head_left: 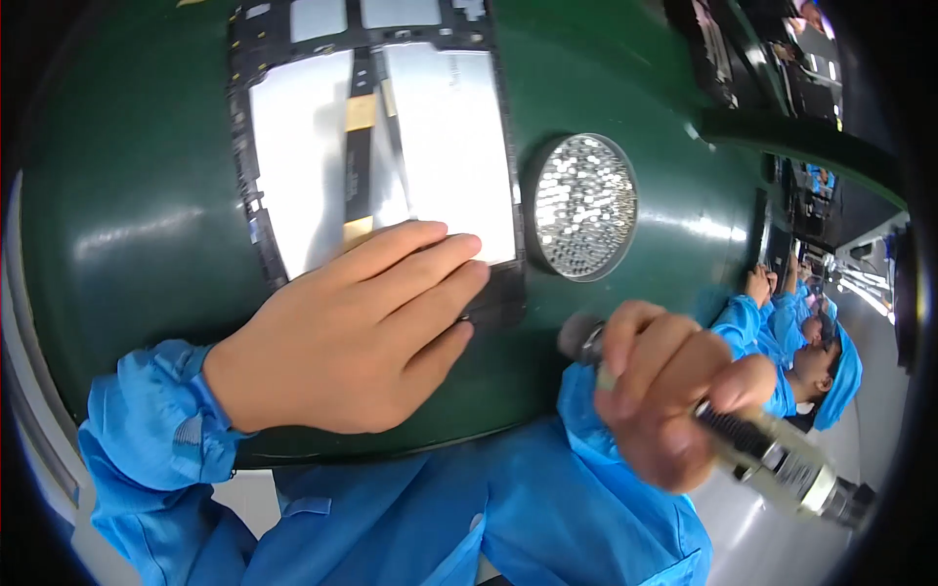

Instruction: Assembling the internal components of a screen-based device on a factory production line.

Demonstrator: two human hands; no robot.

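A tablet-like device with a black frame point(256, 210) and two large silver panels point(454, 146) lies open on the bench. Down its middle runs a dark flat cable point(360, 166) with gold-coloured patches. My left hand point(357, 327) lies flat across the device's near end, fingers stretched out together, covering part of that end. Held in my right hand point(674, 391) is an electric screwdriver point(782, 459) with a pale body. My fingers wrap around it. Its blurred front end points left, off the device's near right corner, and its rear end points to the lower right.
A round dish point(586, 205) full of small shiny metal screws stands right of the device on the green bench top point(147, 176). A thick dark bar point(801, 137) crosses at the upper right. Farther right, co-workers in blue point(840, 371) sit along the bench.
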